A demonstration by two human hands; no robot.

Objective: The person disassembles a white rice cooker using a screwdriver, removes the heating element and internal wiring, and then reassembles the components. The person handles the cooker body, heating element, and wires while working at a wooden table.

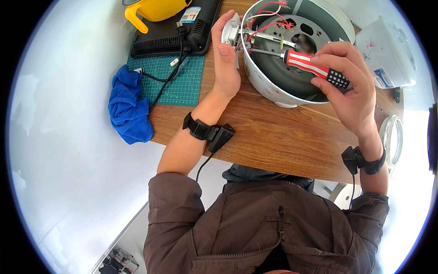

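Observation:
A round rice cooker body [273, 87], white with faint floral marks outside, lies with its hollow grey inside [269, 61] facing up. Several red and white wires [269, 23] rise from it. My left hand [226, 68] is closed around a white plastic piece [231, 33] at the cooker's left rim, thumb on top. A narrow metal strip runs from that piece over the opening. In my right hand [349, 84] is a screwdriver [306, 63] with a red and white striped handle and a starred dark end. Its shaft points left to the white piece; the tip's exact contact is hard to see.
On the left are a green cutting mat [178, 89], a blue cloth [130, 107], a black cable [165, 86], a black flat device [200, 27] and a yellow container [157, 10]. A white lid [388, 55] stands right, above a clear-white ring [392, 137]. The wooden table's [255, 132] edge is near me.

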